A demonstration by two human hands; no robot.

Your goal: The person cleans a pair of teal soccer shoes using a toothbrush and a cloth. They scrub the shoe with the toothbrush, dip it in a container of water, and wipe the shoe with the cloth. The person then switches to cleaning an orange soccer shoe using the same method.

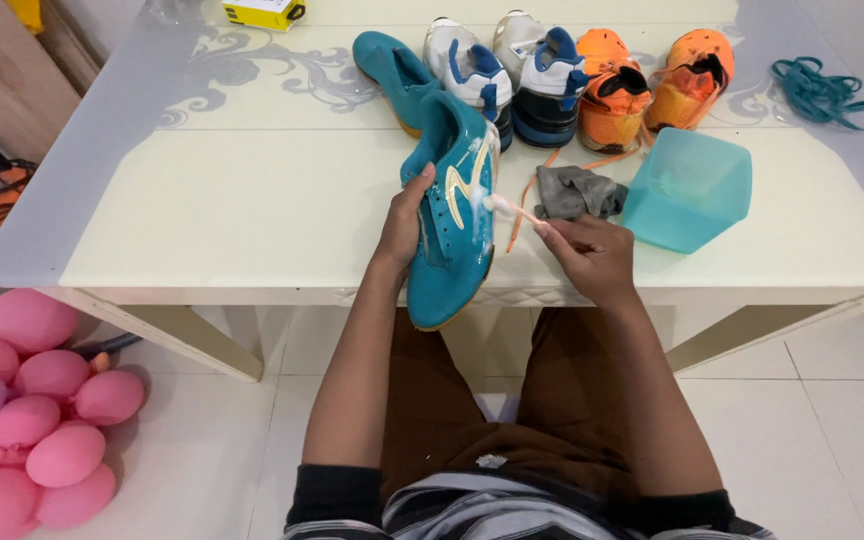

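Note:
My left hand (404,222) grips a teal sports shoe (452,215) by its side, holding it tilted over the near edge of the cream table (232,200). The shoe has a pale yellow stripe mark and white foam on its upper. My right hand (592,255) holds a toothbrush (512,208) with a pale handle, and its foamy bristles touch the shoe's side. A grey cloth (574,192) lies just behind my right hand.
A teal plastic tub (690,190) sits right of the cloth. At the back stand a second teal shoe (387,62), a white-and-blue pair (512,70) and an orange pair (652,85). Teal laces (820,92) lie far right. Pink balloons (27,400) rest on the floor, left.

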